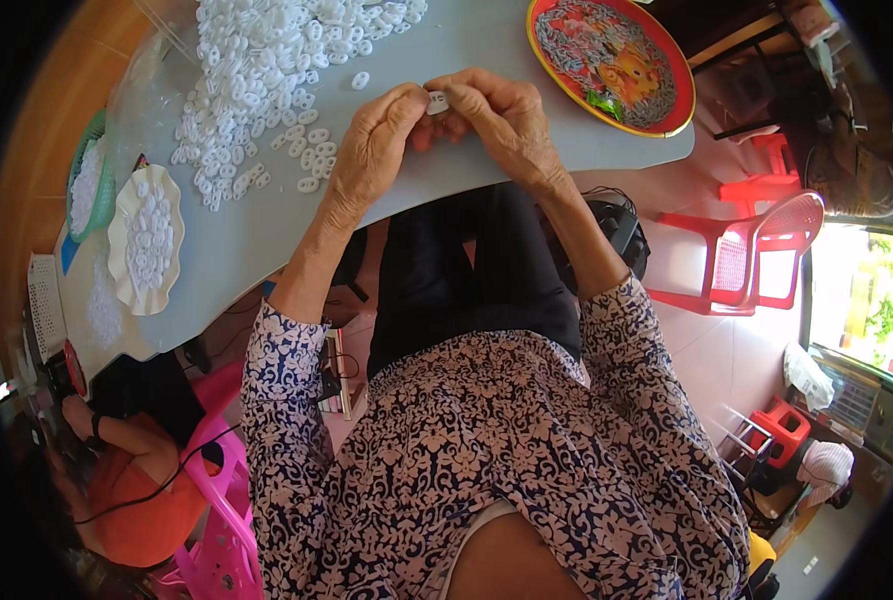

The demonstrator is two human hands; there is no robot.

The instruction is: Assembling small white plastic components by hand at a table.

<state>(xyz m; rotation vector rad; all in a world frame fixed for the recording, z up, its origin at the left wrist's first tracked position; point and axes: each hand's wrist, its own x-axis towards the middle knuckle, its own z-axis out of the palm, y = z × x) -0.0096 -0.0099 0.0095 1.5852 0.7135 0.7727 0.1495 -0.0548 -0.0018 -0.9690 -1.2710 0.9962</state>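
Observation:
Both my hands meet over the near edge of the grey table (232, 260), pinching one small white oval plastic piece (438, 102) with holes in it. My left hand (379, 135) has thumb and fingers closed at the piece's left side. On its other side, my right hand (507, 122) grips with thumb and curled fingers. Parts of the piece are hidden behind the fingertips. A big heap of like white pieces (257, 75) spreads to the left, with several loose ones (312, 155) beside my left wrist. One single piece (361, 80) lies just beyond that hand.
At the right, a red round tray (683, 92) holds many small grey metal parts (575, 62). A cream scalloped dish (119, 235) and a green basket (100, 125) with white pieces stand at the left. Red chairs (732, 265), a pink chair (229, 490) and a person in orange (152, 510) are nearby.

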